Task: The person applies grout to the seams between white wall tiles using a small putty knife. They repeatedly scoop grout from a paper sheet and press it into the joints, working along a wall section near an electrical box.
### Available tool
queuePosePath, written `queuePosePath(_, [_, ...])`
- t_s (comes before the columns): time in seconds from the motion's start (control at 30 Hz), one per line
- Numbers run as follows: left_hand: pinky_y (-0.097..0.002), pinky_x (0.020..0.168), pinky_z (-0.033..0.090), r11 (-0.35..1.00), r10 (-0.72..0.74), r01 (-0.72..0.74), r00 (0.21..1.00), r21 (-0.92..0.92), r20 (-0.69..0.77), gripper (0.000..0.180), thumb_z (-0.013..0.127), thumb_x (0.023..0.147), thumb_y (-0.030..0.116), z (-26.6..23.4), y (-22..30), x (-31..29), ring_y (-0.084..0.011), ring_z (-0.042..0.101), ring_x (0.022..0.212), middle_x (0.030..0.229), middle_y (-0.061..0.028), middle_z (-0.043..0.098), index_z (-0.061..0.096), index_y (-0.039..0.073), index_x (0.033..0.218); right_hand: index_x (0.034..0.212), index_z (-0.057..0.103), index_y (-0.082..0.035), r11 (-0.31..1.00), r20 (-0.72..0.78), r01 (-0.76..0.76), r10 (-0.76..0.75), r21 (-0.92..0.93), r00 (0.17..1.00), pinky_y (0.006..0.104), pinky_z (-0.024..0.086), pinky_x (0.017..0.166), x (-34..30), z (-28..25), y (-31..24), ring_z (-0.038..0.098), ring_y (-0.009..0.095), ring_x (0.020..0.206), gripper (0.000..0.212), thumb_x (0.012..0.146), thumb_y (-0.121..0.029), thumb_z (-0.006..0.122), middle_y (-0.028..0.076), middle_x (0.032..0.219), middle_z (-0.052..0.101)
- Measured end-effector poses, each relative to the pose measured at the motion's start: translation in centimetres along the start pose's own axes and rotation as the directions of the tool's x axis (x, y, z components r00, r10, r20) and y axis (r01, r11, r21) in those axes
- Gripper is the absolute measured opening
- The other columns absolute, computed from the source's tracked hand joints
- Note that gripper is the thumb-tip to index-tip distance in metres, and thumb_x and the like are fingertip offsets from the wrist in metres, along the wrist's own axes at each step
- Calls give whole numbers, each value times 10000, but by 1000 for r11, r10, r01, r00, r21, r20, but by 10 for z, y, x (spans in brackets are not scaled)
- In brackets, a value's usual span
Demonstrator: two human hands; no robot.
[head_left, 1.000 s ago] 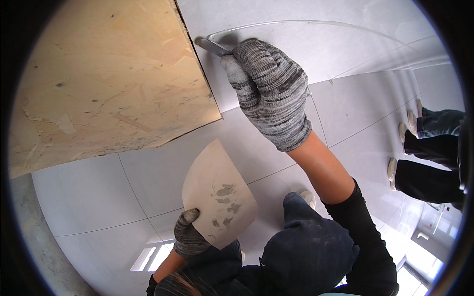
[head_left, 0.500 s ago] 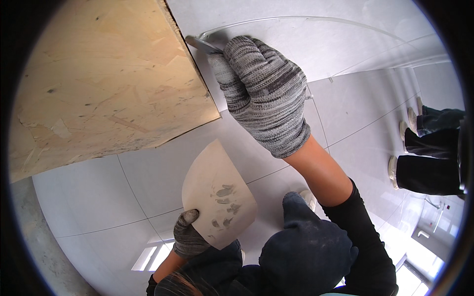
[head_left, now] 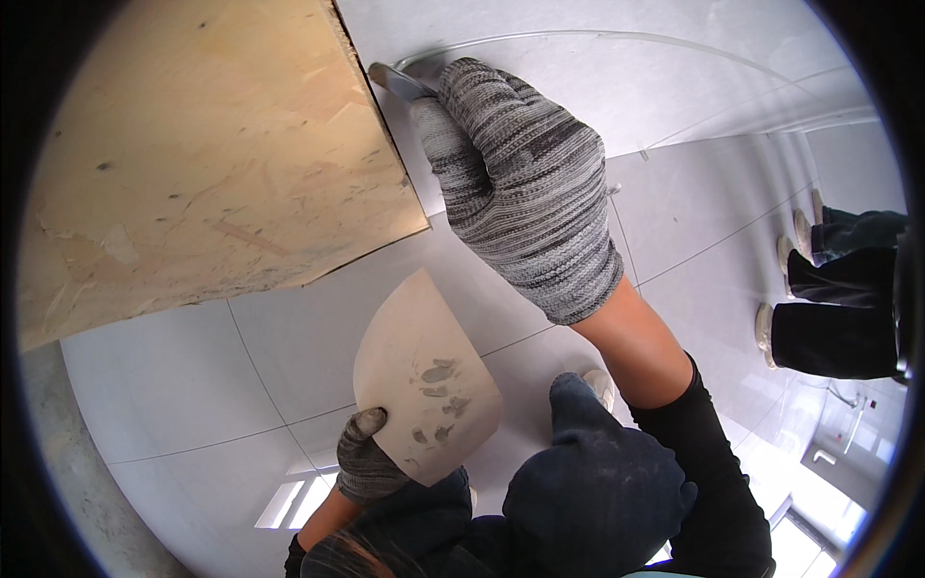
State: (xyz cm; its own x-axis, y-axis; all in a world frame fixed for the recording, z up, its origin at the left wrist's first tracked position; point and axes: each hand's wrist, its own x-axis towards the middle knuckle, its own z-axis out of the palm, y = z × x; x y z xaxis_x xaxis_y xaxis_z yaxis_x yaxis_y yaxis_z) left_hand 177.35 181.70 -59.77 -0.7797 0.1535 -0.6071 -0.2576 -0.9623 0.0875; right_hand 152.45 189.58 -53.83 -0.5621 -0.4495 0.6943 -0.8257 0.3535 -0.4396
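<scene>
My right hand (head_left: 525, 183), in a grey striped knit glove, is closed around a small flat scraper-like tool (head_left: 403, 84). Most of the tool is hidden in the fist; its brownish end points left, close to the edge of a wooden board (head_left: 222, 144) and the pale tiled surface (head_left: 665, 67). Lower down, my left hand (head_left: 368, 458), gloved alike, pinches the lower left edge of a beige, curved-edged flat sheet (head_left: 414, 337). Several grey paste smears (head_left: 441, 393) lie on the sheet's face.
A thin clear strip or line (head_left: 578, 35) arcs across the upper tiles. Grey floor tiles (head_left: 173, 385) spread beneath me. Other people's dark-trousered legs (head_left: 833, 337) stand at the right. Bare concrete (head_left: 72, 462) borders the lower left.
My right hand has shifted slightly, its wrist moving a little right and down while the tool tip edges up and right. The left hand and sheet stay almost still.
</scene>
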Motion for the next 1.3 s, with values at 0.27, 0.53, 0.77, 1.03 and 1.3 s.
queuePosePath(0.27, [-545,1074,344,1000,4,-4,1000,-3,1,933,696,707,280,-3,0,-2,-426,400,1287,1410,-248,370,204,4,1450,965,646,-23,1000,12,9,-8,-25,1000,325,529,600,0,0,0,628,295,617,158,887,-159,624,145,776,649])
queuePosePath(0.53, [-537,1069,347,1000,14,-14,1000,-17,1,916,684,705,277,3,0,-5,-417,410,1277,1402,-231,386,219,-2,1443,975,623,-15,998,-22,36,-37,-47,999,355,527,614,-3,-1,3,626,315,669,171,857,-138,623,153,798,635])
queuePosePath(0.77, [-534,1061,356,1000,16,-16,1000,-4,13,903,673,698,278,5,0,-3,-411,422,1266,1392,-224,400,237,3,1441,1025,594,-44,998,-38,45,-46,-41,998,386,519,609,-6,-1,9,611,303,715,219,832,-147,597,138,845,612])
queuePosePath(1.03, [-542,1058,354,999,48,-47,998,-15,28,889,661,715,273,2,-2,-4,-417,412,1274,1405,-229,384,231,2,1444,1034,590,-25,998,-10,21,-22,-67,1000,378,520,620,-7,-5,13,615,325,710,227,853,-162,601,153,849,626])
queuePosePath(1.3, [-522,1036,388,996,90,-90,995,15,40,863,658,723,282,4,-5,0,-409,446,1245,1378,-226,415,255,-5,1430,1052,584,-28,997,30,-52,54,-56,998,398,527,626,-8,-18,21,625,326,713,229,852,-138,581,165,918,635])
